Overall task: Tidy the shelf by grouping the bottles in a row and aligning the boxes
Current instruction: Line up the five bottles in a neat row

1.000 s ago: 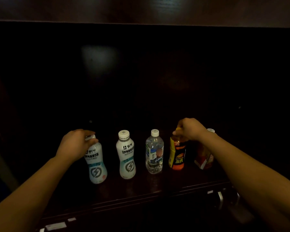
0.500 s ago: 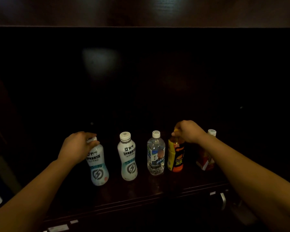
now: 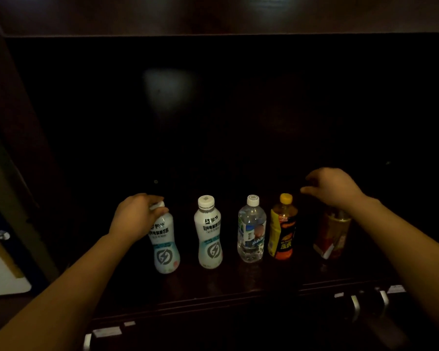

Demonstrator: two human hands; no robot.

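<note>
Yellow-capped bottle (image 3: 282, 226) no longer in right hand (image 3: 332, 190).

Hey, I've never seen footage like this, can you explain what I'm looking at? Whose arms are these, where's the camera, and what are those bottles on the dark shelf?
There is no machine here. These are a person's two bare arms, filmed by a single camera worn on the head, looking forward and down. On the dark shelf five bottles stand in a row: the left white bottle, a second white bottle, a clear water bottle, a yellow-capped bottle and a red bottle. The left hand grips the top of the left white bottle. The right hand hangs over the red bottle and hides its top, so I cannot tell whether it holds it. No boxes show in this dim picture.
</note>
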